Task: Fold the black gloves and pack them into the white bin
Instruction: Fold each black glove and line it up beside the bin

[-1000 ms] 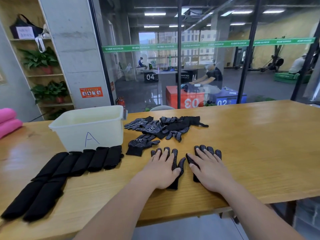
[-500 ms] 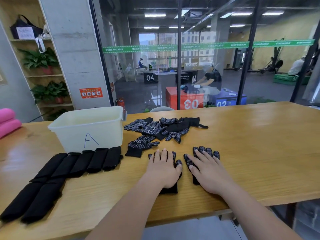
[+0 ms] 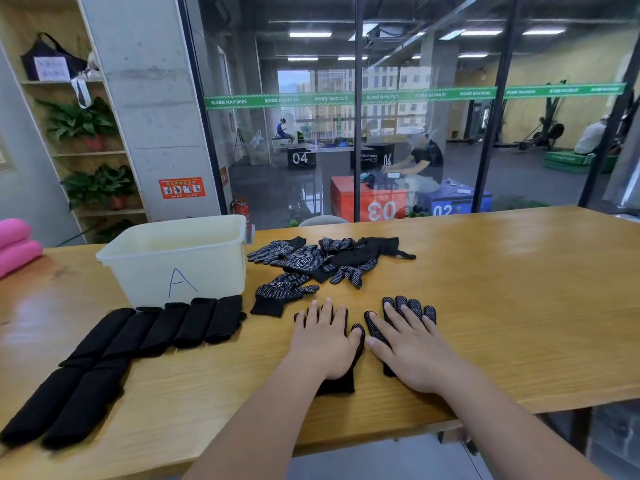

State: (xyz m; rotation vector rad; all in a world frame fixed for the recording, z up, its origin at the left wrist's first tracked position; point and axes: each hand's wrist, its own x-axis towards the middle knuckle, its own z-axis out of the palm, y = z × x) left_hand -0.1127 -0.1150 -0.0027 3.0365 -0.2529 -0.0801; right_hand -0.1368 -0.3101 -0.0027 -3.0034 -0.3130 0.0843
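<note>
Head: hands [image 3: 323, 344] flat on gloves [image 3: 375, 328]

the left grip [image 3: 323, 341] lies flat with straight fingers on a black dotted glove [image 3: 337, 386] near the front edge of the wooden desk [image 3: 502, 306]. the right grip [image 3: 412, 351] lies flat the same way on a second glove [image 3: 410, 304] just beside it. a single glove [image 3: 280, 294] lies behind the left grip, and a loose pile of gloves [image 3: 332, 259] sits farther back. the white bin [image 3: 166, 252], marked with the letter a, stands to the left, with folded gloves [image 3: 156, 327] in rows in front of it.
</note>
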